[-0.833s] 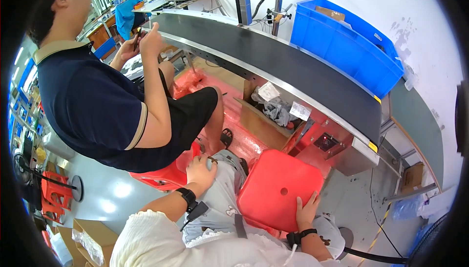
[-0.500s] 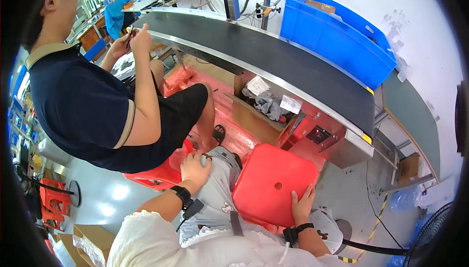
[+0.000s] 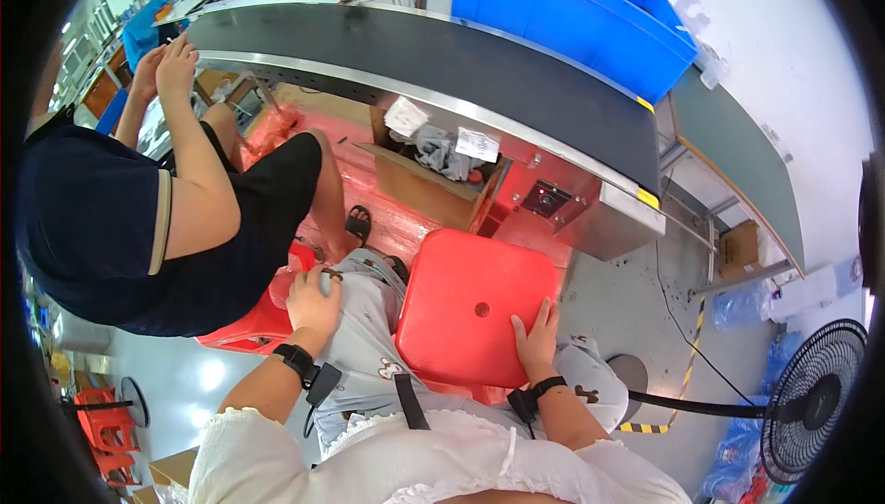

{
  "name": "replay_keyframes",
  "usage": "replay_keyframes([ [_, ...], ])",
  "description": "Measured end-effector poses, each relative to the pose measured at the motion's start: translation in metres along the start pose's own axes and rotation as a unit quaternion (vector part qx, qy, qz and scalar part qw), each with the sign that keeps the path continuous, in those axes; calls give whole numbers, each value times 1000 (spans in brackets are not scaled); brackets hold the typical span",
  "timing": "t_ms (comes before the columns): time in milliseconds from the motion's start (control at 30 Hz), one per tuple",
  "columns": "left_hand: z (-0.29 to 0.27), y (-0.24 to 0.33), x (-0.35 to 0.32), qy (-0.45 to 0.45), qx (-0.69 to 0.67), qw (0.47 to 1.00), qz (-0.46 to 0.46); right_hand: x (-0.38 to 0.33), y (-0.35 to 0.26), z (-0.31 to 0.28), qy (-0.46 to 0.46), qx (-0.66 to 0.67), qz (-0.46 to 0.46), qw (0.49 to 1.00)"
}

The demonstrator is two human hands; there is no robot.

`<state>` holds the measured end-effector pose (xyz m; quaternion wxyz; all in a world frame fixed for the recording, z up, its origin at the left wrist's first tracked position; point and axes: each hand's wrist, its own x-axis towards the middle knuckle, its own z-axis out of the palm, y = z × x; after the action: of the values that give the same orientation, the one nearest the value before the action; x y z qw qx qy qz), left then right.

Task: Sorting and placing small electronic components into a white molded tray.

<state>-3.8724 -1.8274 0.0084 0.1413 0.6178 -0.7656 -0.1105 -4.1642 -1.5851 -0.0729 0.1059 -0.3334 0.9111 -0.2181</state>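
A red plastic stool (image 3: 479,306) with a small round hole in its seat stands between my knees. My right hand (image 3: 536,338) rests on the stool's right edge, its fingers stretched out and the thumb apart. My left hand (image 3: 314,303) lies on my left knee over grey patterned trousers (image 3: 364,338), fingers loosely spread and holding nothing. Both wrists wear black bands with a small dark device attached.
Ahead runs a black conveyor belt (image 3: 396,52), with a blue crate (image 3: 572,20) behind it. Beneath sits an open cardboard box (image 3: 419,181). A co-worker (image 3: 101,218) sits at my left on a red stool, hands raised near the belt. A black fan (image 3: 816,403) stands right.
My view has turned right and down, so the scene sits further left and higher. Both hands keep their places, on the stool and the knee. The co-worker's hands remain raised.
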Motion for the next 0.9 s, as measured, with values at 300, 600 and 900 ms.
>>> replay_keyframes([
  [300, 8, -13, -4, 19, -2, 1000, 6, 1, 7, 4, 4, -4, 2, 1000],
  [600, -3, -3, -1, -29, -9, 999, -24, 3, 8, 7, 9, -4, -4, 1000],
  [900, 3, -6, -3, -8, -11, 1000, -12, 1, 8, 6, 23, -5, -15, 1000],
])
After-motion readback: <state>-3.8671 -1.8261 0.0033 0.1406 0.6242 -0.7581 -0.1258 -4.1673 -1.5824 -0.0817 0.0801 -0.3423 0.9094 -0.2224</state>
